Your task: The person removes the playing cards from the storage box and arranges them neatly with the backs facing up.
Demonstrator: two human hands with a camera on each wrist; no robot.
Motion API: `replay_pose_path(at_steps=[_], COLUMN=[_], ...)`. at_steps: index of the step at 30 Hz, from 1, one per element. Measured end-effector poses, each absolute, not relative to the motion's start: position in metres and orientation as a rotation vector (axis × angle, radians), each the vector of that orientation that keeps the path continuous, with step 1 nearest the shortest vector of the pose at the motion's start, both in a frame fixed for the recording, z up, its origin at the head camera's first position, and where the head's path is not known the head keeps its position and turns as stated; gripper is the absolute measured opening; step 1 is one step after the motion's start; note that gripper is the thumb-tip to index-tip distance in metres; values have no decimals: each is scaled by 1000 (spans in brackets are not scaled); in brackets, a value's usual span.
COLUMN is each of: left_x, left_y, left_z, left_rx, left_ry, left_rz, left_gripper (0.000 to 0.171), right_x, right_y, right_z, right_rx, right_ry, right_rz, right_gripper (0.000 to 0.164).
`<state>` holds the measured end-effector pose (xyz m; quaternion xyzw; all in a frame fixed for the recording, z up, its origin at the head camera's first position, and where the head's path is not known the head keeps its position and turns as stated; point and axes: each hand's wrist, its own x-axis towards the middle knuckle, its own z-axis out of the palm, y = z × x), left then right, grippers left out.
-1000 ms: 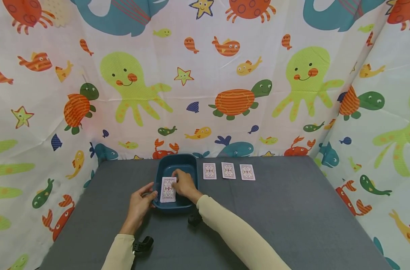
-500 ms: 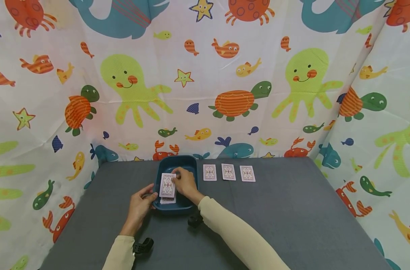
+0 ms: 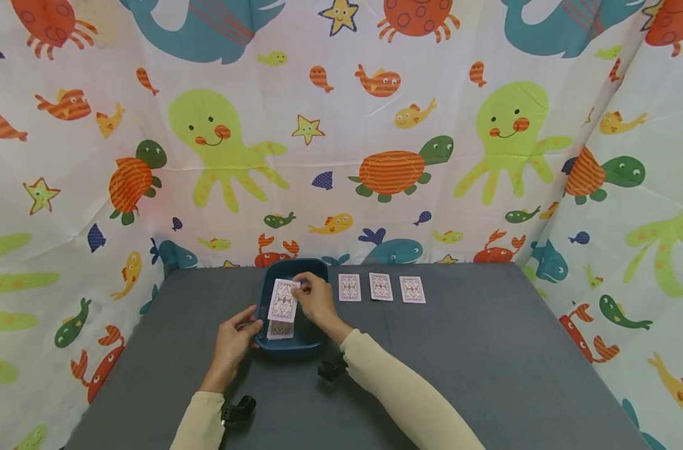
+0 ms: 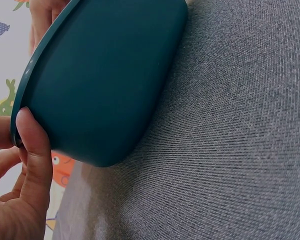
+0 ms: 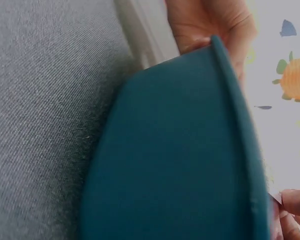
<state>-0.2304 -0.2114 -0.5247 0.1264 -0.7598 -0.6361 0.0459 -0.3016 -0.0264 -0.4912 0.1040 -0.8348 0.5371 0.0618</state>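
Note:
A dark blue plastic tray (image 3: 309,334) stands on the grey table. My left hand (image 3: 232,345) grips the tray's left rim; in the left wrist view its thumb (image 4: 34,145) presses the outer wall, with the fingers on the other side of the rim. Over the tray, my right hand (image 3: 318,307) pinches the upper right corner of a playing card (image 3: 283,301), its patterned back up and slightly tilted. Below that card, more playing cards (image 3: 280,330) lie face down in the tray, partly covered. In the right wrist view the tray's wall hides most of the held card.
Three face-down playing cards form a row to the right of the tray: a left one (image 3: 349,287), a middle one (image 3: 381,286) and a right one (image 3: 413,290). The grey cloth-covered table (image 3: 488,362) ends at a sea-animal curtain (image 3: 330,206).
My right hand has lifted one card off those in the tray and moved it up and slightly right, uncovering the lower part of the cards beneath. My left hand keeps its place on the rim.

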Motion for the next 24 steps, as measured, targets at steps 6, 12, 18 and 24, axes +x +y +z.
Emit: replay_pose_path(at_steps=[6, 12, 18, 24], left_x=[-231, -231, -230, -230], left_y=[-212, -212, -212, -212], left_z=[-524, -526, -527, -526], left_rx=[389, 390, 393, 381], left_ry=[-2317, -2319, -2318, -2328], left_rz=[-1945, -1934, -1941, -1935], left_gripper=[47, 47, 47, 47], right_x=[-295, -290, -286, -284], right_y=[-13, 7, 28, 48], right_z=[-484, -480, -481, -481], right_rx=[337, 361, 356, 306], right_ry=[-2495, -2478, -2478, -2479], right_rz=[1625, 1634, 1631, 1632], right_gripper=[17, 17, 17, 18])
